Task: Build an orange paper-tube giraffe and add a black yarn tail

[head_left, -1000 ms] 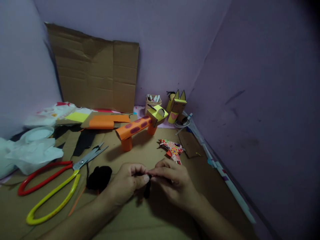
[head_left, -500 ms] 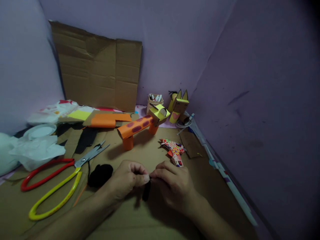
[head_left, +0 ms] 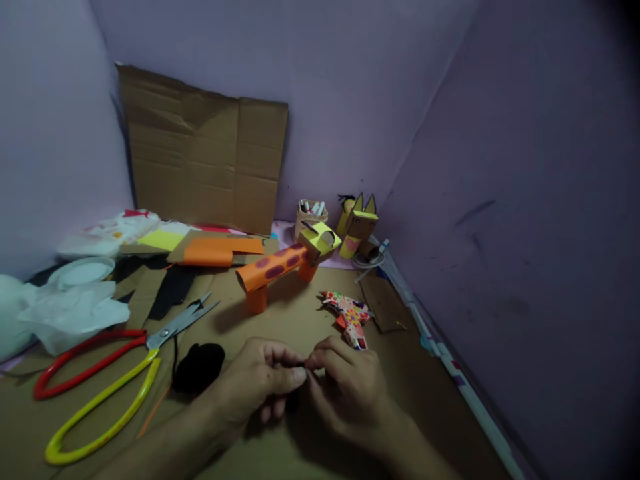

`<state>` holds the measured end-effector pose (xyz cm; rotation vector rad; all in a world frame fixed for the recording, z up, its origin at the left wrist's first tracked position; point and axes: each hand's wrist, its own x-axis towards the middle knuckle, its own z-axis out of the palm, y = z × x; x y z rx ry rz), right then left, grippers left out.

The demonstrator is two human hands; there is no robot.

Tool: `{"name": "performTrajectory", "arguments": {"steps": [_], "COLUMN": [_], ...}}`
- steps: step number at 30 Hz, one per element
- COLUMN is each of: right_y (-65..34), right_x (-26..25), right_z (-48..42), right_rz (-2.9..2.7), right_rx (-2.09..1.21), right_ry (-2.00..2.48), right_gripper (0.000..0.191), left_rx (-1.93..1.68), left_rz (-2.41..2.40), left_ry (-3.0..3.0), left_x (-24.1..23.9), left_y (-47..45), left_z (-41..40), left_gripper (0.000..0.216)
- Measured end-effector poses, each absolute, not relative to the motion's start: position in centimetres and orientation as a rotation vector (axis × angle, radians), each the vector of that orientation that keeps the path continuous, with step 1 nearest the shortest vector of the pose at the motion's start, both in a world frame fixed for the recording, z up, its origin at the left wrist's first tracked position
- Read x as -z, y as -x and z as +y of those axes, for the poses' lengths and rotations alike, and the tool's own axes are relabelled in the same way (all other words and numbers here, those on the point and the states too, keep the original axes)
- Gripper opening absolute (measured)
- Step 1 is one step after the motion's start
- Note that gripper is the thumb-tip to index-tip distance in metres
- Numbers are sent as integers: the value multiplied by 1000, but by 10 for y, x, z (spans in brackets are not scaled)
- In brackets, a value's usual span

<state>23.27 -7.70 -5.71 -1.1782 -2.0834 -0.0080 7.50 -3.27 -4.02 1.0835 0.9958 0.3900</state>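
Observation:
My left hand pinches a small bundle of black yarn between thumb and forefinger, its other fingers curled beneath. Fingertip to fingertip with it, my right hand grips the same bundle's top end. Most of the bundle is hidden by the fingers and in shadow. Beside my left wrist lies a ball of black yarn. Past my hands stands an orange paper-tube animal with purple spots and a yellow-topped head. A floral-patterned glue gun rests just beyond my right hand.
Large scissors with red and yellow handles lie partly spread at left. Behind them are a white plastic bag and orange paper. A marker holder and a yellow eared paper animal stand at the back by the purple wall.
The camera has tipped up slightly, so everything sits lower in view. My left fingers have curled in under the black yarn, and less of it shows. Both hands keep their pinch.

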Motion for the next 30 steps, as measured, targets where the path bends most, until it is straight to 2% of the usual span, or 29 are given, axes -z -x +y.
{"name": "performTrajectory", "arguments": {"steps": [2, 7, 16, 24, 30], "right_y": [-233, -234, -232, -235, -235], "right_x": [56, 54, 52, 54, 55], "right_z": [-77, -77, -75, -76, -76], "right_rz": [-2090, -2150, -2193, -2134, -2071], "right_rx": [39, 35, 24, -61, -216], "right_ry": [1180, 1135, 1119, 1152, 1176], "right_gripper": [7, 7, 10, 6, 5], "left_rx": [-378, -456, -451, -543, -589], "left_rz": [1053, 1069, 1041, 1079, 988], "left_ry": [-1123, -1396, -2200, -2072, -2370], "left_x": [41, 39, 33, 36, 43], "left_y": [-75, -72, -64, -65, -63], "left_z": [-32, -31, -39, -39, -44], "left_gripper": [35, 15, 25, 22, 22]}}
